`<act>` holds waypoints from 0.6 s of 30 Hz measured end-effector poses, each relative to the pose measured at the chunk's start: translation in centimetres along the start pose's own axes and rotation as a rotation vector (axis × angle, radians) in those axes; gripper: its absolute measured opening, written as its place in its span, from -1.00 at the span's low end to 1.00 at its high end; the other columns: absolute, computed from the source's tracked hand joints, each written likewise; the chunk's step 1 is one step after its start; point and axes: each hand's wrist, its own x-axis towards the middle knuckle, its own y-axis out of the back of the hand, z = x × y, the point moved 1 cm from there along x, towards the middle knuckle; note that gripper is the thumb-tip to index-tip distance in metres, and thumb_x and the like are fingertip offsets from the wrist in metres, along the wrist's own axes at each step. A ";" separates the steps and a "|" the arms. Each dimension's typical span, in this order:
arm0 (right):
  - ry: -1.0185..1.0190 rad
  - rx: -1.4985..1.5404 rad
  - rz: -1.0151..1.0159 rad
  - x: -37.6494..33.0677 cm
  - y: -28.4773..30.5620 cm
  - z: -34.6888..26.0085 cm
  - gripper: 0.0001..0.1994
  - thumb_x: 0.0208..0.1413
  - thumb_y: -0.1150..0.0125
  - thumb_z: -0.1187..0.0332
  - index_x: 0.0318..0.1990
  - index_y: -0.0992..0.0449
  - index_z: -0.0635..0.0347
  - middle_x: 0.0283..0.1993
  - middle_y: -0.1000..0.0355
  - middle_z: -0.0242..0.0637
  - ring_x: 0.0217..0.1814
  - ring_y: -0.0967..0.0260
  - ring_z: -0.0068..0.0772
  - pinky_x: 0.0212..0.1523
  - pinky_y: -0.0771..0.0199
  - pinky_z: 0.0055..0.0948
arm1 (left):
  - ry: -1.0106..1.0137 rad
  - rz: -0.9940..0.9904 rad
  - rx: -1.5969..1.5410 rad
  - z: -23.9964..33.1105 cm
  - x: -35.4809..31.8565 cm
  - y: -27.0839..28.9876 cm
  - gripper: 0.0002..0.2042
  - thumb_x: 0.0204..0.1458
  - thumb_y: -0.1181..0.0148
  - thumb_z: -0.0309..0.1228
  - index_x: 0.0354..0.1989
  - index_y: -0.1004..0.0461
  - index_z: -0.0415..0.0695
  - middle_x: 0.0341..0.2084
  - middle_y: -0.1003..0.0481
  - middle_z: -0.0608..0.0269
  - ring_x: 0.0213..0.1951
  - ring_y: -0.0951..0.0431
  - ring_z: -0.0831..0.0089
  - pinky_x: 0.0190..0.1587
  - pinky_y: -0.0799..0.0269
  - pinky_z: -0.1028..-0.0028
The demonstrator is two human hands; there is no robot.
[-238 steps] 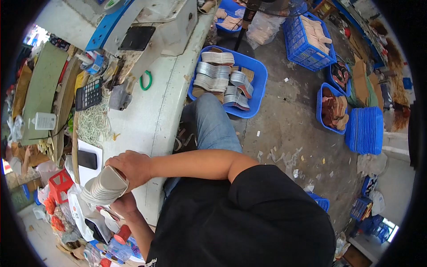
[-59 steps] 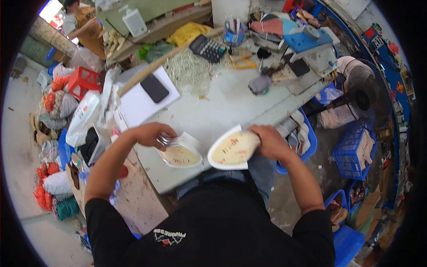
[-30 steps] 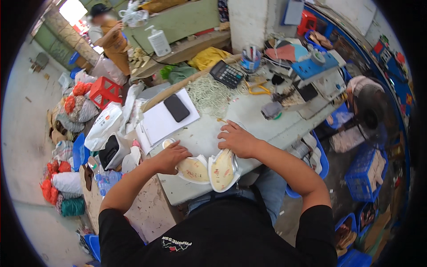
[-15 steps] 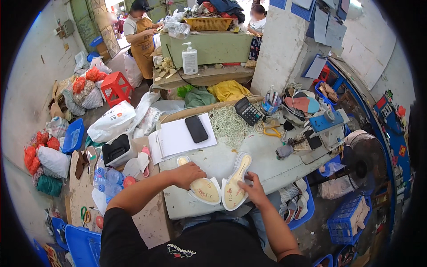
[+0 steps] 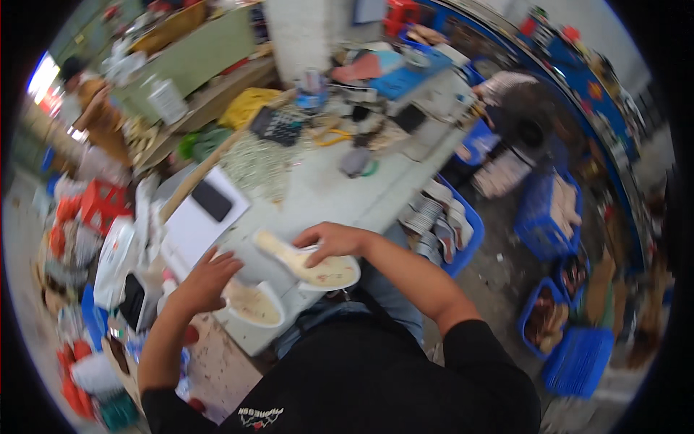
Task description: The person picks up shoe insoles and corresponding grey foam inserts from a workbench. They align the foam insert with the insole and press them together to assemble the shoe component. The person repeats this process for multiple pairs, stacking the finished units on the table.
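Two cream shoe soles with white borders lie side by side at the near edge of the pale worktable (image 5: 318, 188). My right hand (image 5: 338, 240) reaches over the right sole (image 5: 336, 273), thumb and fingers bent onto its middle. The fingers hide part of that sole, whose narrow end points to the far left. Over the left sole (image 5: 253, 302) hovers my left hand (image 5: 206, 282), fingers spread and holding nothing. That hand covers the left sole's narrow end. Motion blurs the picture, so fine marks on the soles are hard to make out.
White paper (image 5: 230, 212) with a black phone (image 5: 212, 200) lies left of the soles. Behind are tangled pale cord (image 5: 256, 170), a calculator (image 5: 278, 127) and yellow-handled pliers (image 5: 334, 137). Blue baskets of shoes (image 5: 470, 217) stand at the right. A fan (image 5: 528, 130) stands beyond. A person (image 5: 97, 108) works far left.
My view has swung right, turning the scene. My left hand has lifted off its sole and spread its fingers. My right hand has shifted from the sole's right edge onto its middle.
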 end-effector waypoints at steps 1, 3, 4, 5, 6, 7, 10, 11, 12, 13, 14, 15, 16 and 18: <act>0.022 0.046 -0.029 0.3 0.1 0.4 -0.33 -0.05 -0.58 0.40 0.28 -0.51 0.31 0.22 -0.54 -0.14 0.26 -0.46 -0.38 0.29 -0.44 -0.36 | 0.048 -0.002 -0.126 1.1 0.3 2.4 -0.30 -0.26 -0.51 -0.44 0.20 -0.45 -0.09 0.20 -0.49 -0.01 0.39 -0.35 0.06 0.51 -0.07 0.01; -0.009 0.037 -0.136 1.8 0.5 0.5 -0.34 -0.07 -0.60 0.35 0.23 -0.53 0.32 0.20 -0.56 -0.14 0.26 -0.47 -0.34 0.29 -0.44 -0.36 | 0.094 0.046 -0.317 1.9 2.2 2.7 -0.25 -0.25 -0.52 -0.44 0.26 -0.42 -0.11 0.24 -0.45 -0.04 0.39 -0.34 0.05 0.50 -0.11 0.04; 0.007 0.006 -0.147 2.4 0.3 0.4 -0.34 -0.08 -0.60 0.33 0.23 -0.53 0.33 0.20 -0.56 -0.14 0.26 -0.47 -0.32 0.28 -0.44 -0.36 | 0.140 0.067 -0.418 2.5 2.9 2.6 -0.22 -0.25 -0.52 -0.44 0.29 -0.40 -0.11 0.27 -0.43 -0.06 0.40 -0.33 0.04 0.50 -0.14 0.06; 0.022 -0.025 -0.159 2.8 0.2 0.3 -0.34 -0.08 -0.61 0.30 0.22 -0.54 0.33 0.19 -0.56 -0.13 0.27 -0.47 -0.31 0.28 -0.45 -0.36 | 0.036 0.223 -0.361 3.8 4.8 2.3 -0.26 -0.22 -0.53 -0.44 0.26 -0.42 -0.13 0.25 -0.45 -0.04 0.37 -0.37 0.01 0.45 -0.23 0.11; 0.040 -0.060 -0.173 3.1 0.4 0.3 -0.34 -0.09 -0.61 0.28 0.21 -0.54 0.33 0.19 -0.56 -0.13 0.27 -0.47 -0.30 0.28 -0.45 -0.37 | -0.007 0.186 -0.295 4.2 6.4 1.9 -0.27 -0.22 -0.53 -0.45 0.26 -0.43 -0.12 0.24 -0.45 -0.04 0.35 -0.38 0.01 0.43 -0.26 0.11; 0.099 -0.152 -0.146 3.3 0.2 0.5 -0.33 -0.10 -0.63 0.20 0.18 -0.56 0.30 0.14 -0.57 -0.06 0.24 -0.49 -0.18 0.25 -0.46 -0.31 | -0.045 0.149 -0.234 4.3 7.6 1.2 -0.27 -0.22 -0.52 -0.47 0.25 -0.43 -0.12 0.23 -0.46 -0.03 0.33 -0.40 0.01 0.41 -0.28 0.11; 0.186 -0.501 0.205 1.2 -0.4 0.4 -0.42 -0.05 -0.58 0.13 0.09 -0.60 0.28 0.06 -0.58 -0.04 0.16 -0.48 0.01 0.19 -0.47 -0.20 | -0.078 0.157 -0.155 3.5 9.5 -1.1 -0.36 -0.26 -0.49 -0.53 0.15 -0.50 -0.13 0.08 -0.53 0.05 0.16 -0.51 0.03 0.23 -0.44 0.12; 0.232 -0.475 0.343 0.3 -0.3 0.7 -0.44 -0.02 -0.57 0.13 0.09 -0.59 0.26 0.05 -0.57 -0.04 0.16 -0.46 0.02 0.20 -0.45 -0.19 | -0.074 0.179 -0.163 3.0 9.7 -1.5 -0.38 -0.26 -0.48 -0.54 0.12 -0.52 -0.14 0.03 -0.55 0.07 0.12 -0.53 0.03 0.19 -0.46 0.13; 0.272 -0.447 0.480 -1.0 -0.1 1.1 -0.46 0.00 -0.56 0.14 0.08 -0.59 0.23 0.04 -0.56 -0.05 0.16 -0.45 0.03 0.21 -0.44 -0.18 | -0.071 0.201 -0.174 2.9 9.8 -1.8 -0.41 -0.27 -0.47 -0.55 0.09 -0.54 -0.14 -0.01 -0.56 0.08 0.08 -0.55 0.04 0.14 -0.49 0.13; 0.311 -0.419 0.618 -2.3 -0.1 1.4 -0.49 0.02 -0.55 0.14 0.07 -0.59 0.21 0.03 -0.55 -0.05 0.15 -0.44 0.03 0.22 -0.43 -0.16 | -0.064 0.206 -0.183 2.9 10.0 -1.8 -0.43 -0.27 -0.47 -0.55 0.05 -0.55 -0.15 -0.03 -0.57 0.10 0.05 -0.56 0.04 0.11 -0.50 0.14; 0.289 -0.405 0.680 -3.5 -0.4 1.6 -0.50 0.04 -0.54 0.14 0.07 -0.59 0.21 0.04 -0.54 -0.06 0.16 -0.43 0.02 0.23 -0.42 -0.16 | -0.057 0.211 -0.192 3.0 10.1 -1.7 -0.46 -0.28 -0.47 -0.55 0.02 -0.55 -0.15 -0.05 -0.58 0.11 0.02 -0.57 0.05 0.08 -0.51 0.15; 0.264 -0.396 0.747 -4.9 -0.6 1.5 -0.51 0.05 -0.53 0.13 0.06 -0.59 0.21 0.05 -0.54 -0.07 0.17 -0.43 0.00 0.23 -0.42 -0.16 | -0.056 0.220 -0.199 3.1 10.2 -1.6 -0.48 -0.28 -0.47 -0.55 -0.01 -0.56 -0.16 -0.07 -0.58 0.12 0.00 -0.58 0.05 0.05 -0.52 0.15; 0.239 -0.389 0.818 -6.1 -0.9 1.6 -0.53 0.07 -0.51 0.13 0.05 -0.59 0.21 0.06 -0.54 -0.08 0.17 -0.43 -0.02 0.24 -0.41 -0.16 | -0.045 0.221 -0.210 3.2 10.3 -1.7 -0.48 -0.28 -0.48 -0.56 -0.01 -0.56 -0.16 -0.08 -0.58 0.12 -0.01 -0.58 0.05 0.04 -0.52 0.15; 0.294 -0.441 0.887 -7.5 -1.5 1.6 -0.50 0.06 -0.51 0.11 0.07 -0.57 0.22 0.06 -0.53 -0.12 0.17 -0.41 -0.06 0.24 -0.40 -0.16 | -0.030 0.223 -0.223 3.1 10.4 -1.6 -0.49 -0.29 -0.48 -0.56 -0.03 -0.55 -0.16 -0.09 -0.58 0.12 -0.02 -0.59 0.04 0.04 -0.52 0.14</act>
